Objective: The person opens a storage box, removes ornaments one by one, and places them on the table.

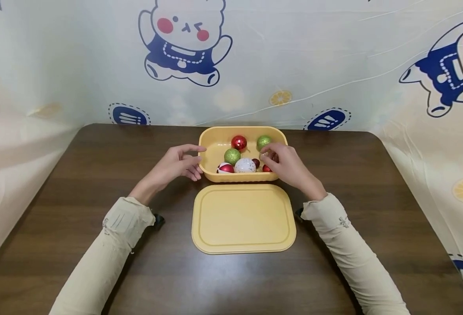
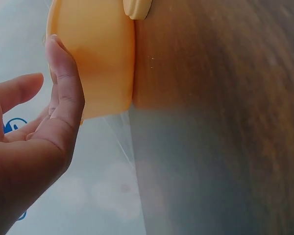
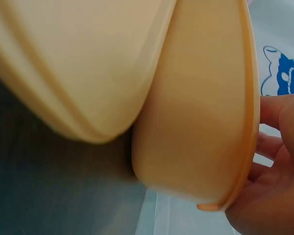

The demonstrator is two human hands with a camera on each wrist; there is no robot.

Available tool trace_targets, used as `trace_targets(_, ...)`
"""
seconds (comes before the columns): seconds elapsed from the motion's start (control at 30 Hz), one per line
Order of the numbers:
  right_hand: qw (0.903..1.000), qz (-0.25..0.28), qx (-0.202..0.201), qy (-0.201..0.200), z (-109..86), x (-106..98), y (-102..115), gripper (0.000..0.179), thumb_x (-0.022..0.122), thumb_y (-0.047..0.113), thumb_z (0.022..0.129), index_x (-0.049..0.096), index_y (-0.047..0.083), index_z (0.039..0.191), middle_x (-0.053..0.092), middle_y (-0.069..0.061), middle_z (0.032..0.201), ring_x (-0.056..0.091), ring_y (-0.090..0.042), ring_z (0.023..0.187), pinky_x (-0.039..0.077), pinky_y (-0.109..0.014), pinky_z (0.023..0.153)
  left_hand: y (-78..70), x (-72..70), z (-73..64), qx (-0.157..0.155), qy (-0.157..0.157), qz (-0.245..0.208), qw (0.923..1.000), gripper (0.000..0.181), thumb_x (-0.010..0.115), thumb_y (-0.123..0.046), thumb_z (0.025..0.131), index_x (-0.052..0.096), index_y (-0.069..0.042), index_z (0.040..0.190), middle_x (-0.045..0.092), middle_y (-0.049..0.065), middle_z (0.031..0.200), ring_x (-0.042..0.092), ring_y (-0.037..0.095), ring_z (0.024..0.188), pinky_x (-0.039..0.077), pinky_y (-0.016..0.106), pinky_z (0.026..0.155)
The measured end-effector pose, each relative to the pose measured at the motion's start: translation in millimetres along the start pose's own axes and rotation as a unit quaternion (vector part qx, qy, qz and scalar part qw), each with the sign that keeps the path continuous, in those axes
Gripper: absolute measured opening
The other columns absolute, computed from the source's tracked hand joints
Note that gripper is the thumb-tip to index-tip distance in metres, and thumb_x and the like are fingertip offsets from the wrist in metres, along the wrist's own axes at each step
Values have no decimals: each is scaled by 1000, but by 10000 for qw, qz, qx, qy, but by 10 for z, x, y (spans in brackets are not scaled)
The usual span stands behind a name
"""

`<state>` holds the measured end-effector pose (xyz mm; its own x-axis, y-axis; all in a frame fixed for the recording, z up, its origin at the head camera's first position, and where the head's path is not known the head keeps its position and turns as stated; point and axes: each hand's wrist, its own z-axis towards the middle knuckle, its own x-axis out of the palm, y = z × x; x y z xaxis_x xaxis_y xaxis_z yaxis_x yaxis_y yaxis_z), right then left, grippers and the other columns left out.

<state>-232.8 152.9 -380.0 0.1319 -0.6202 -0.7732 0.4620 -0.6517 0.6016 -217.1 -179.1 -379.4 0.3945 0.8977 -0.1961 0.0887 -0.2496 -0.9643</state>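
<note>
A yellow box (image 1: pixel 239 177) holds several Christmas baubles: a shiny red one (image 1: pixel 238 143), two glittery green ones (image 1: pixel 232 156), a speckled white one (image 1: pixel 245 165), a red-and-white one (image 1: pixel 225 168) and small red ones. My left hand (image 1: pixel 179 162) is at the box's left end, index fingertip over the rim; in the left wrist view its fingers (image 2: pixel 66 83) lie along the wall, thumb apart. My right hand (image 1: pixel 288 164) reaches over the right end, thumb and fingertips bent together among the baubles. I cannot tell whether they pinch a pale bauble there.
A flat yellow lid (image 1: pixel 244 218) lies on the dark wooden table (image 1: pixel 231 284) just in front of the box. Behind the table hangs a pale printed curtain (image 1: pixel 255 65), close to the box's far side. Both forearms lie either side of the lid.
</note>
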Motion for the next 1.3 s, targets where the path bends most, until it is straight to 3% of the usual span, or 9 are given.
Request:
trace_targets(0.17,9996,-141,-231,-102,18,113,47,25,67,17,96,69,-1,114,67,-10,94,53,-28,94,43,-42,85,45,-7,-28,36,-60,-43,10000,45,56,-16,103,46,-1,144,66,28,93,70,32,74,61,38,72)
trace_targets(0.27,9993,-88,-306,-175,20,147,82,26,68,19,96,70,-1,112,68,-11,100,53,-29,101,41,-45,92,55,3,-16,139,-131,-101,9998,46,57,-19,103,47,-1,144,65,31,94,70,29,72,61,38,71)
trace_targets(0.4,9991,-78,-414,-70,19,166,105,22,68,20,96,71,3,110,69,-8,101,58,-29,97,44,-43,89,61,20,12,168,-209,-134,9996,46,57,-20,103,47,-2,144,64,33,94,69,27,70,61,36,69)
trace_targets(0.53,9982,-200,-467,320,35,153,101,22,65,22,98,71,6,110,69,-5,99,61,-25,92,48,-40,85,76,19,7,103,-265,-128,9995,45,56,-17,103,47,-2,144,66,28,91,69,26,69,61,36,69)
trace_targets(0.77,9956,-43,130,922,47,-47,91,15,65,10,97,70,2,108,69,-10,98,60,-22,86,53,-37,77,62,12,17,147,-260,-125,9995,44,53,-8,103,46,-1,145,66,25,90,69,25,70,61,35,70)
trace_targets(0.93,9916,-179,185,1271,98,-91,109,17,65,3,93,68,-1,109,69,-12,99,61,-23,89,53,-39,82,19,6,14,158,-365,-90,9992,43,51,-6,103,46,-2,146,64,27,91,69,24,69,60,33,69)
trace_targets(1.1,9901,-186,388,1334,141,-94,121,20,69,2,89,68,-2,109,69,-12,97,63,-24,91,53,-40,86,11,0,7,152,-430,-28,9990,44,52,-10,103,45,-3,146,62,30,93,68,24,69,60,32,69)
trace_targets(1.3,9869,-373,322,1536,112,-105,93,22,66,2,93,68,-2,114,68,-12,96,60,-25,89,52,-40,84,62,46,25,150,-382,-51,9991,44,53,-11,104,45,-3,146,62,26,92,67,25,70,60,32,69)
